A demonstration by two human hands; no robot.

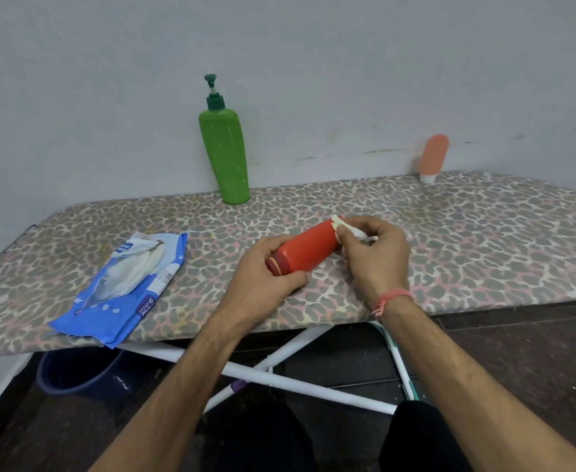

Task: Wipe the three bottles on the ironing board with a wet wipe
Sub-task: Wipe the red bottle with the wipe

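A red bottle lies tilted over the ironing board, its cap end held in my left hand. My right hand pinches a crumpled white wet wipe against the bottle's far end. A tall green pump bottle stands upright at the board's back edge by the wall. A small salmon-pink tube stands on its white cap at the back right.
An opened blue wet-wipe pack lies on the board's left, near the front edge. Under the board are white crossed legs and a dark blue bucket. The wall runs close behind the board.
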